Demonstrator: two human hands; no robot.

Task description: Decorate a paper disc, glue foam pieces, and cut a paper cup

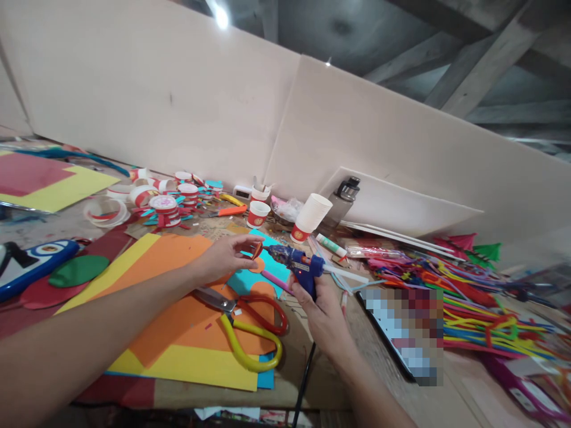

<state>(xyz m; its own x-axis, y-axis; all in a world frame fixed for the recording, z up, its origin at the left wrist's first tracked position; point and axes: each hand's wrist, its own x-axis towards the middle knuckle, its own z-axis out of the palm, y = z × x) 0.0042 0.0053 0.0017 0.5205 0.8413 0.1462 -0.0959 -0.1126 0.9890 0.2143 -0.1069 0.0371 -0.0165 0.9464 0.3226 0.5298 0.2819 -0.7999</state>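
The left hand's point(227, 255) thumb and fingertips were closed on a small orange piece point(257, 251), which stood at ten o'clock from the glue gun point(303, 273), right by its nozzle; whether the two touched could not be told. The right hand point(325, 309) was wrapped round the gun's grip, its trigger finger hard to make out.

The small piece looked already shaped, and joining it to something appeared to be left: no cup was against it, and no glue could be made out on it. At ten o'clock, well apart, cups with paper legs point(166, 212) seemed further along, while a stack of cups point(312, 217) at twelve o'clock looked plain.

The left forearm reached in from eight o'clock, palm turned inward and wrist nearly straight. The right came up from five o'clock, aiming the nozzle toward ten.

Farther out, the scissors point(229, 306) lay at eight o'clock on an orange sheet point(178, 321), the black cord point(306, 380) hung at six, and pipe cleaners point(491, 321) sprawled between three and four.
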